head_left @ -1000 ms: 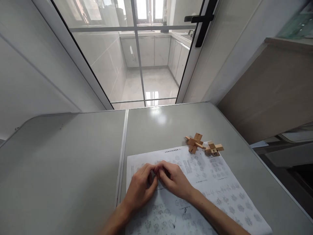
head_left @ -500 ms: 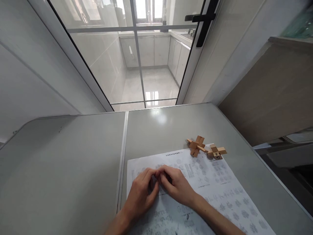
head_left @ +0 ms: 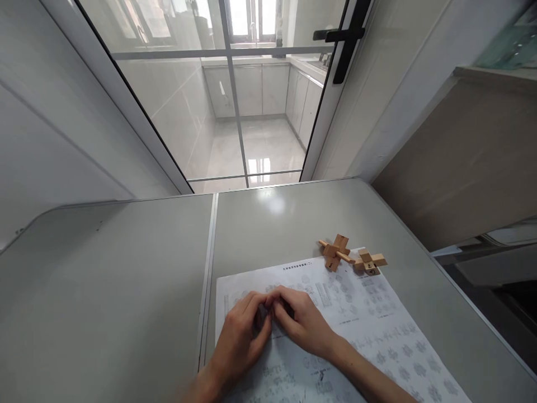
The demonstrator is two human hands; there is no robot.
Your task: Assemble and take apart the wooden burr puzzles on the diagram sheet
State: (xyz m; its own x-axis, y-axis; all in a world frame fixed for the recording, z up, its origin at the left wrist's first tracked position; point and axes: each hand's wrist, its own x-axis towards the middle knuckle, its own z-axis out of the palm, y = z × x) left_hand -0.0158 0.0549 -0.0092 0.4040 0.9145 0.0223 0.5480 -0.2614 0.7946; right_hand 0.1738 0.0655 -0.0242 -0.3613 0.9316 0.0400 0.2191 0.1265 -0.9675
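Little has changed — left hand (head_left: 241, 333) and right hand (head_left: 301, 322) still meet at the fingertips over the printed sheet (head_left: 356, 330), anything pinched there hidden — so handling seems unadvanced, both wooden burr puzzles (head_left: 334, 252) lying untouched by the sheet's far-right corner.

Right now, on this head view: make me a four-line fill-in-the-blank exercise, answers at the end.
1. Fingertips of the left hand and right hand meet over a printed sheet coloured ____.
2. The wooden crosses by its far edge number ____.
3. The hand nearer them is the ____ one.
4. The door handle is coloured ____.

Missing words: white; two; right; black.
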